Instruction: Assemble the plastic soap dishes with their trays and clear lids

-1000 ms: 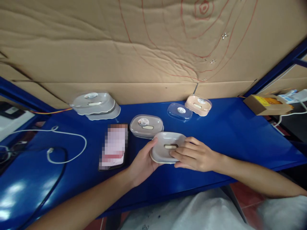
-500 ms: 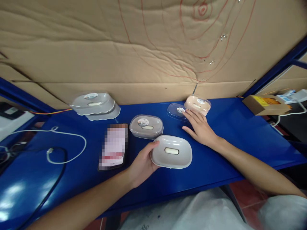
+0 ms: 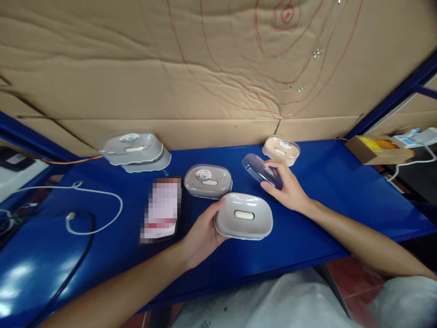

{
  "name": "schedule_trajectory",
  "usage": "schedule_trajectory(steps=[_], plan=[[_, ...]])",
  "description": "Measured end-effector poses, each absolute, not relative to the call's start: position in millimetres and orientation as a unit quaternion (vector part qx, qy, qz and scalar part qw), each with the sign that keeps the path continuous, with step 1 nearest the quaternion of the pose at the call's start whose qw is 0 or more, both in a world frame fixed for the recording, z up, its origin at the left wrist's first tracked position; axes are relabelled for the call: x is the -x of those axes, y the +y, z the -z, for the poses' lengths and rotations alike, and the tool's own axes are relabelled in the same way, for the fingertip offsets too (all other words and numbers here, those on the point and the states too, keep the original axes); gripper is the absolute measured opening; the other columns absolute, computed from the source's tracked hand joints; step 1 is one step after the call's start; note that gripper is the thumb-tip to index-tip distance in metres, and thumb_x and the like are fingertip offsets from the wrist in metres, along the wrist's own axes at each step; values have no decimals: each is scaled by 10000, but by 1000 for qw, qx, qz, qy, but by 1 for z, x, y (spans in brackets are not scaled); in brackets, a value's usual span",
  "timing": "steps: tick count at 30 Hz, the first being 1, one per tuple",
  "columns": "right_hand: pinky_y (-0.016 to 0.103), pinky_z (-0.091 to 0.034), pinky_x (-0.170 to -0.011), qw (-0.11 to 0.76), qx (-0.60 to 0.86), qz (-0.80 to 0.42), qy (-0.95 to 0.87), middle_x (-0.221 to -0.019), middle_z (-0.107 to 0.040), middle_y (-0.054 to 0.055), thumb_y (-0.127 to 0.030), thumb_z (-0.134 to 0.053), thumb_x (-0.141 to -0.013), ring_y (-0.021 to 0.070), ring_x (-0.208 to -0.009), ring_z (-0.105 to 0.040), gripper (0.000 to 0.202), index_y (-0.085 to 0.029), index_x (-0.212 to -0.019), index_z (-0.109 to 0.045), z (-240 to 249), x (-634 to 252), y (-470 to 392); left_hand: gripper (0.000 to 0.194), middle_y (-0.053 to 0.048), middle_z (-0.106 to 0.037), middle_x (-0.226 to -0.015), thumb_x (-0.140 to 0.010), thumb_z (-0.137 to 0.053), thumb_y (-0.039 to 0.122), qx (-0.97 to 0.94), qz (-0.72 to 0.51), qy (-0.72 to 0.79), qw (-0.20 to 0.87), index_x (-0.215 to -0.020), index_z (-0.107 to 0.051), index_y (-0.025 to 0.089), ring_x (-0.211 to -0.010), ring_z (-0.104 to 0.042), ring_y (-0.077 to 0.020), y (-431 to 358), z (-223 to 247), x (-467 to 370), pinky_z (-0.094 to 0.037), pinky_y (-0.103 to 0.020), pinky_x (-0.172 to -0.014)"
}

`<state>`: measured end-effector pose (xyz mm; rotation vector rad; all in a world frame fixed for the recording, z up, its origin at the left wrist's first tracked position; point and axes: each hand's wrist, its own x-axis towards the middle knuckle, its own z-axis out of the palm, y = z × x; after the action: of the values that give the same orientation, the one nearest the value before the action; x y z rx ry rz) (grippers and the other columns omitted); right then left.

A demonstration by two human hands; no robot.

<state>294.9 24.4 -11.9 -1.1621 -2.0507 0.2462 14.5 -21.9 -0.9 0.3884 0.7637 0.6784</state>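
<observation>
- Gripping grey dish (image 3: 251, 230) in L hand (image 3: 204, 232), w/ thumb over L rim & fingers curled round/under; prob. held at one end to leave rest of rim free.
- Tipped a bit twd wearer, w/ cream oval piece (image 3: 244, 214) showing in its floor, just R of L thumb.
- Holding clear lid (image 3: 256, 169) in R hand (image 3: 287, 184), part-closed, w/ thumb on near edge & fingers over far side; prob. taken by edges b/c thin & slick.
- Lid tilted, fwd-left of R hand; can't tell if touching blue table (image 3: 293, 241).
- Can see pink dish (image 3: 272, 150) just beyond R hand, covered, near cardboard wall (image 3: 136, 91); prob. far back to leave hands room.
- Can see lidded grey dish (image 3: 221, 175) fwd of L hand; can't tell if touching held one.
- Well fwd-left of L hand, can see stacked dishes (image 3: 143, 156), prob. piled to save space.
- Left of L hand, can see phone (image 3: 163, 209), flat, screen up, prob. for easy glancing.
</observation>
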Motion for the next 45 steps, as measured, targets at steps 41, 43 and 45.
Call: schedule_trajectory(steps=[41,43,45], plan=[[635,-375,-1180,209,341,92,-912,-1576,-573,120,-492,-637,-1024,389,-1441,-511,691,-316,-1637,-372,-14,-325,75,536,-201,-751,-1112,-1072,-394,503,-260,-323,298,860,-1294,-651,89,-910,-739,-285,-13,0,-11,-589,-395,-786],[591,-388,-1194,174,317,57,-931,-1606,-541,115,-445,-617,-1040,357,-1449,-509,669,-294,-1643,-369,-8,-324,103,513,-186,-745,-1077,-1058,-434,501,-278,-321,289,858,-1255,-666,89,-892,-725,-275,-12,3,-11,-572,-382,-771],[554,-390,-1217,162,313,32,-936,-1649,-488,113,-435,-618,-1041,329,-1497,-473,677,-287,-1649,-358,-2,-320,124,506,-172,-742,-1051,-1040,-471,516,-299,-316,277,857,-1232,-679,96,-883,-715,-273,-13,6,-11,-559,-372,-756]])
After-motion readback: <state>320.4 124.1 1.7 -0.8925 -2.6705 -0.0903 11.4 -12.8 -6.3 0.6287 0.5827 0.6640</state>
